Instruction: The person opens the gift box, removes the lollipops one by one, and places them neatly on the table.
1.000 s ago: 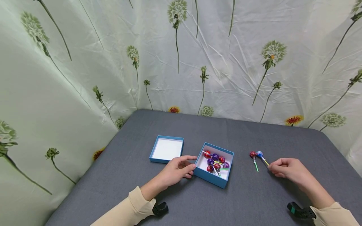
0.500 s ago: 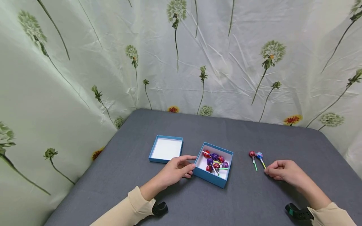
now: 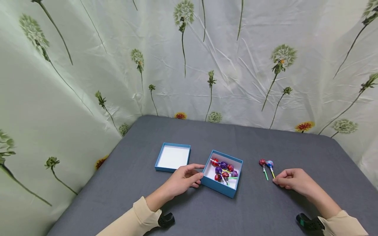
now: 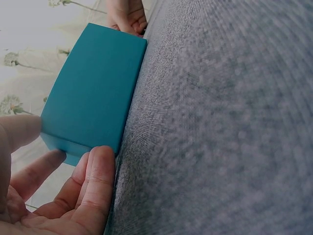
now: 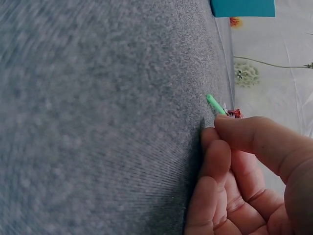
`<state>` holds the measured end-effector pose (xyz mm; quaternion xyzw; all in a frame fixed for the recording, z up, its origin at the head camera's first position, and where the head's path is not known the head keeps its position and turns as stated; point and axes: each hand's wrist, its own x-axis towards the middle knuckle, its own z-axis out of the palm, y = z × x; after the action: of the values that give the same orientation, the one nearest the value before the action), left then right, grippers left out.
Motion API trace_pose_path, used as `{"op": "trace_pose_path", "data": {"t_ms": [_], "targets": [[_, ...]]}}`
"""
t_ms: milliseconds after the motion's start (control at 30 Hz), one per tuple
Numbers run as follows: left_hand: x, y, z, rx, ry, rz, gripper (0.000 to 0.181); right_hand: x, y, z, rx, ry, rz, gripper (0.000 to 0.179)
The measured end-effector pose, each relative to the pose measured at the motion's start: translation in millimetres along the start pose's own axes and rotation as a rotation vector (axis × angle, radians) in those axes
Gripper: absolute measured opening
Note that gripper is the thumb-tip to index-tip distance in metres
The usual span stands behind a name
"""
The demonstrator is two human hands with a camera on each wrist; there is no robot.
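Note:
My left hand [image 3: 182, 180] touches the left side of a blue open box [image 3: 220, 188], its index finger out along the rim and the thumb by the near corner. In the left wrist view, the fingertips meet the end of the box [image 4: 93, 88]. Several red and purple lollipops [image 3: 223, 165] lie inside. On the right, my right hand [image 3: 295, 179] pinches the yellow stick of a blue lollipop [image 3: 269, 164] at the table. Close beside its head lies a red lollipop [image 3: 262, 162], whose green stick [image 5: 215, 104] shows past my fingertips in the right wrist view.
Left of the box and a little farther back lies a blue lid [image 3: 173, 157], white inside facing up. The grey cloth-covered table [image 3: 236, 216] ends at a flower-printed curtain [image 3: 230, 65] behind and on the left.
My right hand has moved left, swinging the blue lollipop's stick toward the red lollipop's, so the two sticks lie more nearly parallel. The left hand stays at the box.

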<state>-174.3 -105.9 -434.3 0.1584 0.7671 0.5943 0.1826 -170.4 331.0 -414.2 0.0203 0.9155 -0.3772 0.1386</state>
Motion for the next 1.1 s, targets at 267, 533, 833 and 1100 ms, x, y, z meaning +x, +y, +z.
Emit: {"op": "trace_pose_path", "data": {"t_ms": [267, 533, 833, 1100], "targets": [[0.5, -0.7, -0.9, 0.0, 0.001, -0.003, 0.042, 1.4, -1.9, -1.6, 0.007, -0.024, -0.007, 0.024], [0.5, -0.9, -0.8, 0.0, -0.001, -0.005, 0.043, 0.4, -4.6, -9.8, 0.035, -0.062, -0.005, 0.024], [1.5, -0.2, -1.6, 0.0, -0.002, -0.009, 0.043, 2.4, -24.8, -25.2, 0.008, -0.061, -0.031, 0.029], [1.0, 1.0, -0.1, 0.007, 0.0, -0.016, 0.043, 4.5, -42.7, -28.8, 0.026, -0.11, -0.092, 0.036]]}}
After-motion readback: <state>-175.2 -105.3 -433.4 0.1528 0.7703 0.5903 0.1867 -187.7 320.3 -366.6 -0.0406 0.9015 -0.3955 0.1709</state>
